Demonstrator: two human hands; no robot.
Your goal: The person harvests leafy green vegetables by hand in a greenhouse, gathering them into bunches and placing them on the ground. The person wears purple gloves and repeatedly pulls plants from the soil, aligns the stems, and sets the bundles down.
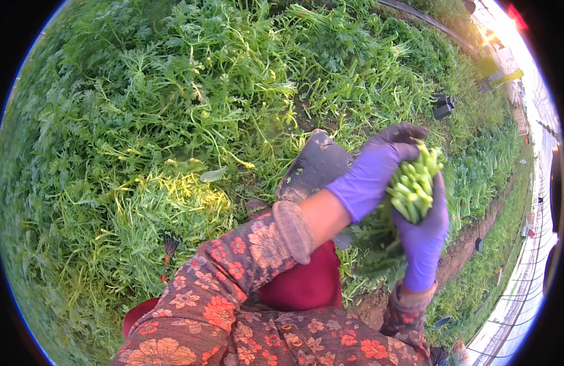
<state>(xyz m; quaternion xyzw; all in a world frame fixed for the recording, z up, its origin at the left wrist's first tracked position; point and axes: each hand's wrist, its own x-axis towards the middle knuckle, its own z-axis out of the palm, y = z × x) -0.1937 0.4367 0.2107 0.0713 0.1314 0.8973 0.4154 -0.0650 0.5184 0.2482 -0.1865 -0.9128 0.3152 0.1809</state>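
A bunch of leafy greens (412, 185), which look like crown daisy, is held with its pale cut stem ends turned up towards me. My left hand (385, 158), in a purple glove with darkened fingers, curls against the far upper side of the stems. From the near right side my right hand (421, 233), gloved alike, wraps the bunch, its thumb or a finger lying along the stems. The leaves hang below, partly hidden by my hands and left forearm. Under my left wrist lies a dark flat board (316, 167) with soil on it.
Dense uncut greens (126, 105) fill the left. Tied bunches (311, 18) lie at the top, others (469, 187) in a row at right. A black box-like object (443, 107) sits beyond my hands. A dark bundle of strands with red bands (170, 249) lies at left.
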